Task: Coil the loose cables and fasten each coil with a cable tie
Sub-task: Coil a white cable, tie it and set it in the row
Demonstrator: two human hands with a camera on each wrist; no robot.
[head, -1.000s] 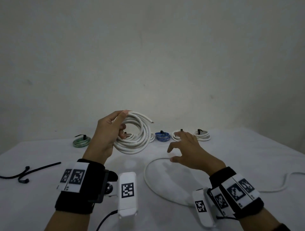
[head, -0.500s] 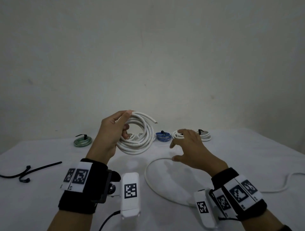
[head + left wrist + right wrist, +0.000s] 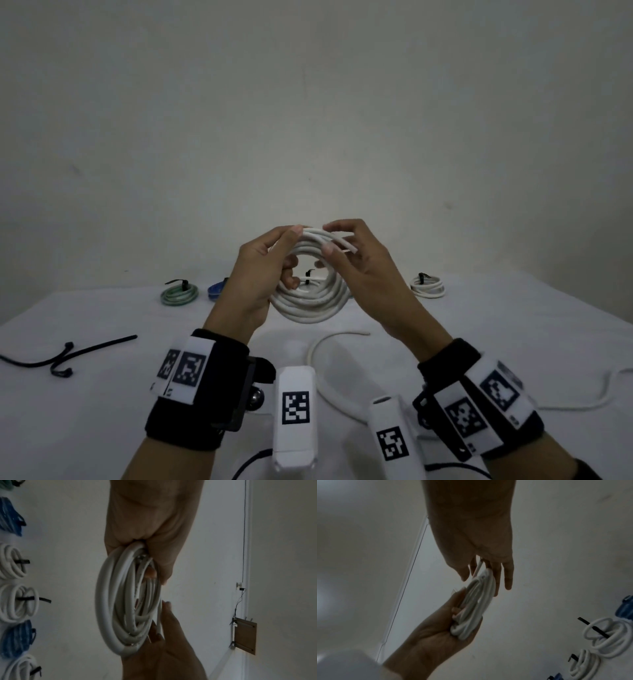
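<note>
A thick white cable coil (image 3: 310,301) (image 3: 123,609) (image 3: 474,608) hangs in the air above the table's middle. My left hand (image 3: 263,270) grips its left side, fingers curled through the ring. My right hand (image 3: 346,246) pinches the top strands and the loose cable end (image 3: 346,244) between thumb and fingers. A loose white cable (image 3: 329,377) lies curved on the table below the hands. Black cable ties (image 3: 68,354) lie at the left.
Tied coils sit along the back of the white table (image 3: 102,411): a green one (image 3: 180,294), a blue one (image 3: 215,290) and a white one (image 3: 428,287). More tied white and blue coils show in the wrist views (image 3: 18,601) (image 3: 607,635).
My right hand rose from above the table and took hold of the coil's top. The left hand with the coil shifted toward the middle.
</note>
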